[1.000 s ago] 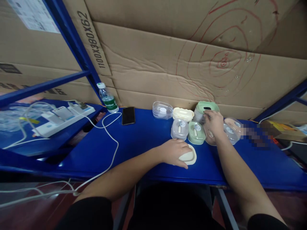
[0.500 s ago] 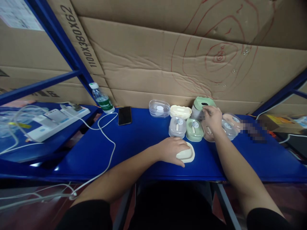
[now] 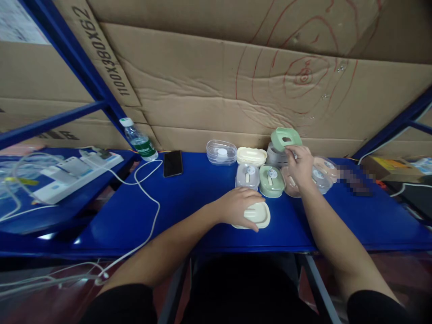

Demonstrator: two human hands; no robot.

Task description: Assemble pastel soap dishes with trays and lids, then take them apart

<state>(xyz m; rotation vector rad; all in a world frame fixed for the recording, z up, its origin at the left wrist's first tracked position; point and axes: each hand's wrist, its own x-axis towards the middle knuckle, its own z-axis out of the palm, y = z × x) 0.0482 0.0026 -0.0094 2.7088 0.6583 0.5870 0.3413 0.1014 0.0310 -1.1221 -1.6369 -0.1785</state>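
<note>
A cream oval plastic soap-dish part (image 3: 262,215) lies on the blue table, and my left hand (image 3: 238,208) spans it with the fingers over its far edge and the thumb along the near side. My right hand (image 3: 301,166) pinches the front edge of a light green plastic tray (image 3: 282,140) that has an oblong hole. The green tray is tilted up above a greyish stack (image 3: 276,157). Left of that stack sit a scalloped cream tray (image 3: 251,155) and a clear plastic tray (image 3: 221,154). In front are lidded boxes, one lilac-grey (image 3: 248,176), one green (image 3: 272,182).
A pinkish box (image 3: 293,183), partly behind my right hand, a grey box (image 3: 321,181) and another pinkish box (image 3: 326,165) stand at the right. A phone (image 3: 173,163), water bottle (image 3: 141,143), white cable (image 3: 158,202) and power strip (image 3: 79,177) are leftward. Cardboard (image 3: 189,81) walls the back.
The green tray has been lifted and tipped up from the greyish stack by my right hand. My left hand now reaches across the cream soap-dish part, whose left end shows.
</note>
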